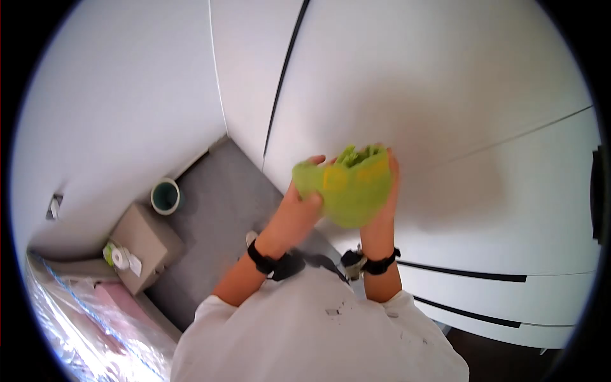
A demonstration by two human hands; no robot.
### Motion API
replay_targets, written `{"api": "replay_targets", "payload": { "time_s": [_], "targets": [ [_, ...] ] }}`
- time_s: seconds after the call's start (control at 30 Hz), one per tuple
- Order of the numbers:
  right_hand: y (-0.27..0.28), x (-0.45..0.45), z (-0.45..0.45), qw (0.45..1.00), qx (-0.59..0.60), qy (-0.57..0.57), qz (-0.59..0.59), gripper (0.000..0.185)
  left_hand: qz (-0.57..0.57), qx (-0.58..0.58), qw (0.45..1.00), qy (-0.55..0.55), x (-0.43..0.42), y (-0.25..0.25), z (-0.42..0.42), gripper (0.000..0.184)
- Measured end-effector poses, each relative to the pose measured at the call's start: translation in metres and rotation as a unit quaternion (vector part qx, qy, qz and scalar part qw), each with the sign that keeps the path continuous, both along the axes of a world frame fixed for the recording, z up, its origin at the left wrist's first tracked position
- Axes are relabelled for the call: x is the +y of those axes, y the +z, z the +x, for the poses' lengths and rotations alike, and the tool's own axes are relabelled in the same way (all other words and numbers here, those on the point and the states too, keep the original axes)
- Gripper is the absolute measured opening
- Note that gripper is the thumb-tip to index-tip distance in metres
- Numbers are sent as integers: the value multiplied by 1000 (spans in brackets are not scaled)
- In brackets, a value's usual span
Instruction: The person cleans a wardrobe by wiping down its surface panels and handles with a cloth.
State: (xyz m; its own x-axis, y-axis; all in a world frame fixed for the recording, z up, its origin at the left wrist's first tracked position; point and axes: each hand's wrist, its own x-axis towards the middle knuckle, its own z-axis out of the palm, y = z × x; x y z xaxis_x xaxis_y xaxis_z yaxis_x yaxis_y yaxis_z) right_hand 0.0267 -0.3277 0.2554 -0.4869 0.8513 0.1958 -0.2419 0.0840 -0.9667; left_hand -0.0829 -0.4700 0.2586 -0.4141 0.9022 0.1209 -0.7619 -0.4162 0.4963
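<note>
A soft lime-green cloth item (350, 197) with yellow markings is held up in front of my chest. It is rounded below like an upturned cap, but its exact kind is blurred. Crumpled brighter green material (358, 155) shows at its top opening. My left hand (304, 202) grips its left side, thumb on the near face and fingers partly behind it. On the right side, my right hand (386, 200) closes around the edge, with most of its fingers hidden behind the cloth. Black straps circle both wrists.
White cabinet fronts (464, 172) with black handle strips stand close ahead and to the right. On the grey floor (213, 191) at left are a round bin (166, 196) and a beige bedside cabinet (143, 239) carrying a paper roll (119, 257). Plastic-wrapped furniture (95, 325) lies lower left.
</note>
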Motion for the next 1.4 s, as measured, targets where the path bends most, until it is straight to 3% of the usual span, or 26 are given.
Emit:
{"api": "replay_targets", "payload": {
  "time_s": [0.03, 0.1, 0.17, 0.2, 0.27, 0.3, 0.37, 0.4, 0.5, 0.57, 0.63, 0.7, 0.77, 0.83, 0.87, 1.0, 1.07, 1.17, 1.2, 1.3, 1.33, 1.37, 1.4],
  "targets": [
    [22, -14, -12, 1000, -10, 13, 16, 42, 14, 16, 1000, -2, 0, 2, -13, 60],
    [45, -22, -39, 999, -7, 22, 47, 35, -27, 104, 994, -28, 3, -4, -43, 80],
    [55, -14, -64, 996, 27, -21, -87, 26, -12, 117, 993, -25, 15, -8, -68, 74],
    [56, -10, -72, 996, 33, -24, -81, 26, -19, 128, 991, -11, 21, -11, -76, 70],
    [59, -2, -85, 999, -13, -30, 42, 25, -25, 180, 982, 45, 36, -7, -94, 57],
    [62, 1, -92, 999, -13, -29, 41, 25, -26, 180, 982, 46, 45, -3, -104, 57],
    [70, 11, -107, 996, 14, 82, -20, 29, -24, 175, 979, 105, 67, 12, -127, 54],
    [70, 16, -113, 996, 22, 88, -22, 29, -17, 162, 977, 138, 73, 31, -133, 37],
    [66, 30, -131, 977, 97, 172, -80, 37, 9, 134, 984, 114, 87, 58, -157, 38],
    [59, 46, -148, 947, 156, 257, -117, 45, -10, 192, 972, 135, 97, 56, -182, 40],
    [51, 58, -170, 932, 218, 259, -132, 44, -94, 197, 971, 94, 98, 51, -207, 39],
    [53, 63, -173, 918, 272, 249, -144, 43, -106, 207, 969, 82, 100, 63, -207, 38],
    [69, 60, -179, 981, 167, 93, 38, 44, -108, 195, 972, 71, 105, 66, -211, 36],
    [78, 60, -193, 973, 188, 88, 99, 45, -76, 347, 924, 140, 109, 64, -231, 31],
    [82, 59, -198, 961, 209, 83, 159, 47, -71, 356, 916, 172, 111, 66, -238, 25],
    [97, 60, -194, 975, 114, 21, 190, 49, -41, 297, 942, 151, 131, 66, -264, 23],
    [101, 66, -190, 965, 3, -57, 257, 45, 2, 394, 902, 174, 150, 59, -276, 24],
    [108, 62, -202, 953, -36, -154, 259, 38, -64, 447, 870, 197, 169, 61, -284, 27],
    [109, 56, -205, 951, -47, -170, 253, 38, -33, 419, 887, 191, 170, 59, -285, 29],
    [117, 48, -226, 946, 2, -264, 186, 31, -60, 438, 879, 178, 177, 62, -301, 32],
    [118, 45, -228, 919, 21, -302, 251, 31, -42, 557, 803, 207, 172, 68, -305, 33],
    [112, 3, -181, 875, 47, -361, 319, 31, -11, 570, 801, 183, 139, 66, -262, 33],
    [113, 4, -172, 872, 44, -370, 317, 31, -24, 559, 803, 206, 136, 62, -259, 33]
  ]
}}
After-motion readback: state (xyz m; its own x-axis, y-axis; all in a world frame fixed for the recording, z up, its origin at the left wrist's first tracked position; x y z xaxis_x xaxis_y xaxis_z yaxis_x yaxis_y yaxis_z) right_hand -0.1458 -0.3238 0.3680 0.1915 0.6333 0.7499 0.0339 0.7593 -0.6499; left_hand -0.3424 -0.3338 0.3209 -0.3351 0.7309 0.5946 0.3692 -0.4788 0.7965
